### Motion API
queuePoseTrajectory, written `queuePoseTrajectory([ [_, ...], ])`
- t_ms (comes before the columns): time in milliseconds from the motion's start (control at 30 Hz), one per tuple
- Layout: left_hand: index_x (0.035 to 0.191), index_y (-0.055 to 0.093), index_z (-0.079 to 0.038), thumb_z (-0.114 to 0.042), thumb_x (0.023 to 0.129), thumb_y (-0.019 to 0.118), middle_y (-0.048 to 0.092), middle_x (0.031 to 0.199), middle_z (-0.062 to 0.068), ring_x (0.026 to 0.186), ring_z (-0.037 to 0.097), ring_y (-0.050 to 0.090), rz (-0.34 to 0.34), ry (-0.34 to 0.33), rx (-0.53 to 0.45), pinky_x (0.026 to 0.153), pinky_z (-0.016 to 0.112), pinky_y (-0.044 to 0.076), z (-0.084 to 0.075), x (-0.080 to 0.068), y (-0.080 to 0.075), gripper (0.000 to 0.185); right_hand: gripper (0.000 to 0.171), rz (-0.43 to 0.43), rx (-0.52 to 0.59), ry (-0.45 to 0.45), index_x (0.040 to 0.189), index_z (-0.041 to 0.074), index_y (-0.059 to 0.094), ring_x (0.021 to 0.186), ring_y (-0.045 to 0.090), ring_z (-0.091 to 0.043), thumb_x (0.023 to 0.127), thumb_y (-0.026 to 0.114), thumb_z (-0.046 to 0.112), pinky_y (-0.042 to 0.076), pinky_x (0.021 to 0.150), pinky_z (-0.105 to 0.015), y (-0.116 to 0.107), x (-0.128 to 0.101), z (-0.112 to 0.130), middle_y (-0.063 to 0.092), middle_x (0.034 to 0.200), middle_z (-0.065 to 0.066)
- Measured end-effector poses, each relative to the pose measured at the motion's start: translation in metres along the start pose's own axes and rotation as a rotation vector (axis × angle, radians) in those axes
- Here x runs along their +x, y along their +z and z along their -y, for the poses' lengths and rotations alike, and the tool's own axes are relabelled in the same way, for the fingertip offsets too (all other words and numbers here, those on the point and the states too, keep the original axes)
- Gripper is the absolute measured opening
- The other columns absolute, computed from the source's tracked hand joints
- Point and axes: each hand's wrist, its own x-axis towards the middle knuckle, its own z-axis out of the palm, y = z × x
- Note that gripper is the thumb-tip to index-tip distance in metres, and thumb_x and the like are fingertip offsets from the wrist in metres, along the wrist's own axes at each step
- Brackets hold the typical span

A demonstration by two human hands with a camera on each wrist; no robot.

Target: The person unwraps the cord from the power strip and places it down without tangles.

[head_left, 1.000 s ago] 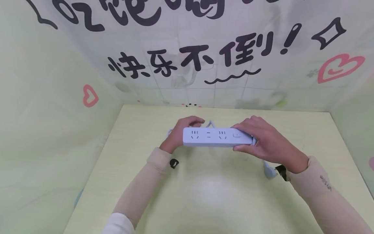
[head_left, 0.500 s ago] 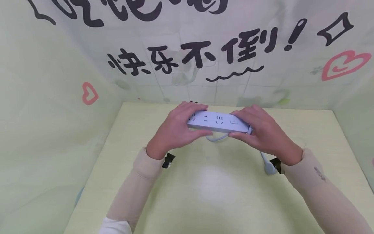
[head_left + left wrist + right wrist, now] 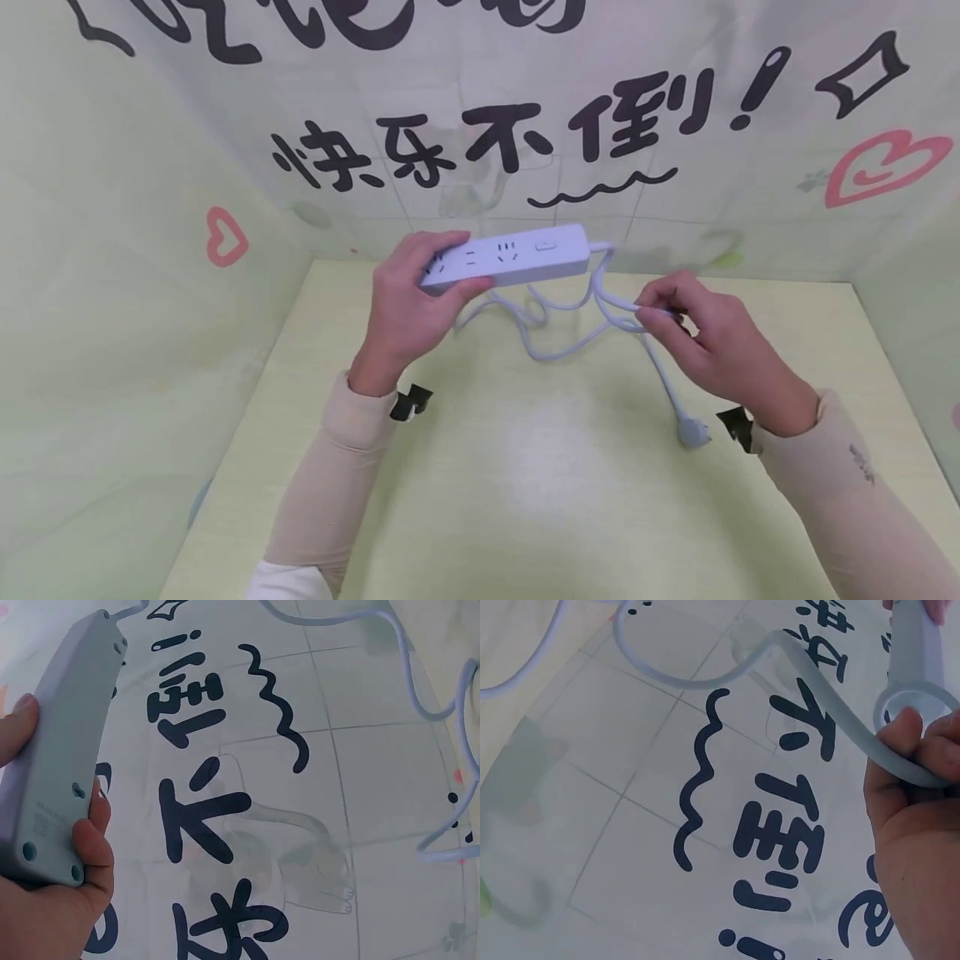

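A white power strip [image 3: 517, 255] is held up above the back of the table, tilted with its right end higher. My left hand [image 3: 408, 304] grips its left end, thumb along the front edge; the left wrist view shows the strip's underside [image 3: 64, 750] with fingers wrapped round it. From the right end runs a white cord [image 3: 602, 267], which my right hand [image 3: 712, 337] pinches between thumb and fingers. In the right wrist view the cord [image 3: 832, 697] passes into that hand. Loose loops hang below the strip, and the plug [image 3: 693, 432] lies at lower right, near the right wrist.
The pale wooden table [image 3: 540, 500] extends toward the front. Behind it stands a printed backdrop [image 3: 480, 192] with black characters and pink hearts, and side sheets [image 3: 135, 333] close off the left and right. Black wrist mounts [image 3: 411, 402] sit at both cuffs.
My left hand took hold of the strip's left end and has moved it up and left. My right hand let go of the strip and now pinches the cord. The cord loops have come into view.
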Motion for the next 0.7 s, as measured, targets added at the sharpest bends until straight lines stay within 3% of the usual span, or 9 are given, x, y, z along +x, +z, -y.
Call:
queuePoseTrajectory([
  [133, 0.122, 0.070, 0.003, -0.012, 0.074, 0.092, 0.073, 0.115, 0.018, 0.100, 0.025, 0.065, -0.026, -0.001, -0.027, 0.084, 0.018, 0.049, 0.004, 0.000, -0.009, 0.056, 0.017, 0.086, -0.029, -0.008, 0.106, 0.002, 0.060, 0.073, 0.048, 0.002, 0.105, 0.057, 0.019, 0.039, 0.067, -0.015, -0.001, -0.007, -0.009, 0.058, 0.081, 0.008],
  [233, 0.124, 0.069, 0.001, -0.009, 0.073, 0.092, 0.072, 0.117, 0.017, 0.102, 0.022, 0.061, 0.025, -0.054, -0.043, 0.082, 0.017, 0.047, 0.011, -0.006, -0.012, 0.057, 0.025, 0.111, -0.078, -0.022, 0.102, 0.005, 0.064, 0.074, 0.048, 0.001, 0.106, 0.054, 0.028, 0.040, 0.069, -0.016, -0.002, -0.012, -0.022, 0.060, 0.083, 0.008],
  [400, 0.131, 0.068, -0.008, -0.009, 0.076, 0.089, 0.064, 0.123, 0.011, 0.107, 0.017, 0.045, 0.199, -0.258, -0.085, 0.083, 0.022, 0.042, 0.032, -0.026, -0.006, 0.058, 0.004, 0.196, -0.100, -0.021, 0.095, 0.012, 0.069, 0.081, 0.051, 0.003, 0.097, 0.070, 0.015, 0.043, 0.073, -0.015, -0.001, -0.026, -0.044, 0.062, 0.089, 0.011],
  [500, 0.135, 0.066, -0.014, -0.012, 0.080, 0.087, 0.058, 0.125, 0.008, 0.108, 0.018, 0.038, 0.319, -0.384, -0.120, 0.085, 0.027, 0.042, 0.046, -0.044, 0.004, 0.058, 0.014, 0.276, -0.111, 0.031, 0.090, 0.018, 0.071, 0.084, 0.055, 0.002, 0.088, 0.077, 0.005, 0.045, 0.074, -0.014, 0.003, -0.040, -0.052, 0.063, 0.092, 0.014],
  [700, 0.137, 0.065, -0.019, -0.016, 0.081, 0.086, 0.062, 0.121, 0.005, 0.104, 0.020, 0.040, 0.530, -0.501, -0.110, 0.086, 0.029, 0.044, 0.072, -0.084, 0.027, 0.060, 0.014, 0.414, -0.158, 0.088, 0.085, 0.020, 0.075, 0.087, 0.058, -0.004, 0.084, 0.081, 0.007, 0.052, 0.075, -0.024, 0.025, -0.071, -0.064, 0.064, 0.093, 0.012],
])
